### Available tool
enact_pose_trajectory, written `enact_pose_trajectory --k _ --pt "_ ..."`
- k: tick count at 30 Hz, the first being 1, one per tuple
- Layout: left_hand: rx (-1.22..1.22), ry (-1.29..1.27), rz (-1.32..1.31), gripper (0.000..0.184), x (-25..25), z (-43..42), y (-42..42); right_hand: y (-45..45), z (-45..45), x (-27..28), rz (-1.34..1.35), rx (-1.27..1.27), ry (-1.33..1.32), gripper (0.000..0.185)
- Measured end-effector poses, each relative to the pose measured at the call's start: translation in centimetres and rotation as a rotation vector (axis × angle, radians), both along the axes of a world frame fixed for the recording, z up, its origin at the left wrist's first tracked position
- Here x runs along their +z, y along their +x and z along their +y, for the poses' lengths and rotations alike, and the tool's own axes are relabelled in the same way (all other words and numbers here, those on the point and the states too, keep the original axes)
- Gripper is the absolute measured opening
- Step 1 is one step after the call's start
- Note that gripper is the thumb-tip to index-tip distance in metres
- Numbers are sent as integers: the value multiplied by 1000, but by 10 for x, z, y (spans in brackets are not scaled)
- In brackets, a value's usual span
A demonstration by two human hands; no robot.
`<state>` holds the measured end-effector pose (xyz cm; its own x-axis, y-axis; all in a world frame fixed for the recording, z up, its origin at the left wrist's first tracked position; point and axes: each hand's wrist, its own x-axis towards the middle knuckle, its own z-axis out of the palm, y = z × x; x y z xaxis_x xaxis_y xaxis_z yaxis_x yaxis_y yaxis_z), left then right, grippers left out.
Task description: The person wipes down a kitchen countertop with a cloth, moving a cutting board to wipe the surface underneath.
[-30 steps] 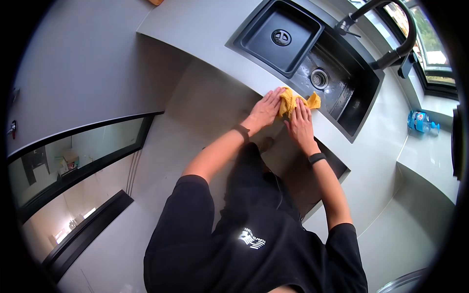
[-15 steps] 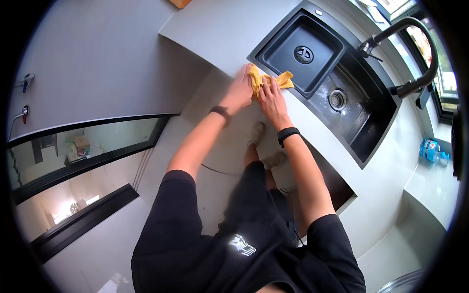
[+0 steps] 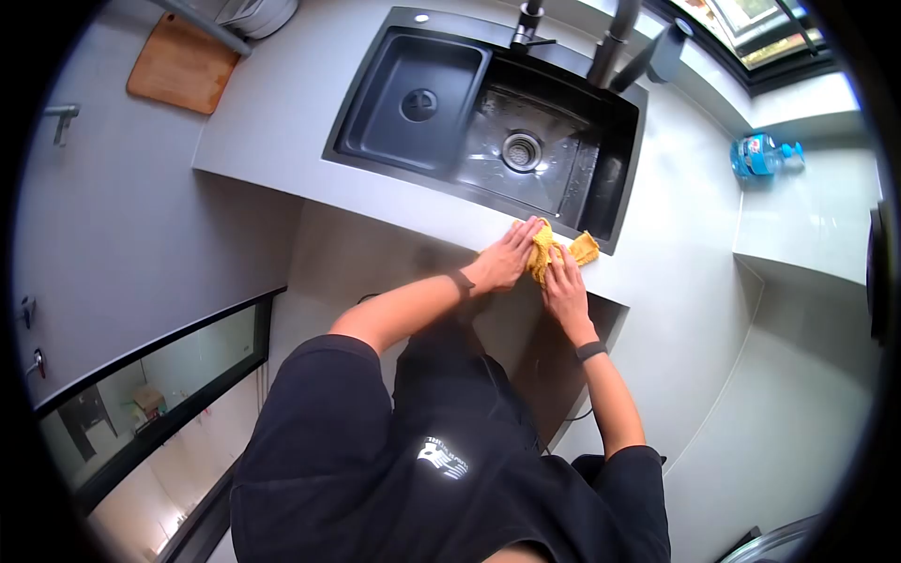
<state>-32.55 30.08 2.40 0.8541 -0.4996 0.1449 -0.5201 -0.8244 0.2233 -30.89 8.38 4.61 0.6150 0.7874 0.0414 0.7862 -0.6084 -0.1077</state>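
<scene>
A crumpled yellow cloth [image 3: 542, 251] lies on the light countertop [image 3: 404, 206], at the front edge near the right end of the dark sink [image 3: 563, 223]. My left hand [image 3: 505, 261] presses on the cloth's left side with the fingers together. My right hand [image 3: 567, 293] grips it from the near side, fingers bent over it. One loose end of the cloth sticks out to the right, past my right fingers. Both wrists wear dark bands.
A dark faucet [image 3: 615, 42] rises behind the sink. A blue bottle [image 3: 755, 156] lies near the window at the right. At the upper left is a wooden cutting board [image 3: 181, 64]. An open cabinet space [image 3: 563, 361] shows below the counter.
Both hands and the cloth have moved right along the counter's front edge, from the sink's left corner to near its right end. My view and body have shifted with them.
</scene>
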Motion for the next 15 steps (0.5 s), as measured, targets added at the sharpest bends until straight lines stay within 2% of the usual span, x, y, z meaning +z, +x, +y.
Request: enact_pose_trajectory --k 5,9,11,12,13,14,15 --pt "-176 -168 -24 73 -5 -143 51 12 -139 4 25 -418 -49 46" --pt "-97 -246 169 76 9 -210 87 44 -209 24 104 -764 6 47" --pt "-208 -152 220 73 40 -203 95 59 -206 73 57 -770 37 47" --pt "-238 -167 192 69 52 -195 92 65 -193 109 11 -754 181 47" --pt "-259 -136 24 50 60 -184 85 65 -172 152 -37 -738 329 47" --pt "-318 -114 192 37 79 -167 78 60 -149 204 -101 -719 463 45" --pt "-378 -87 369 27 104 -145 69 50 -129 251 -85 -588 698 48"
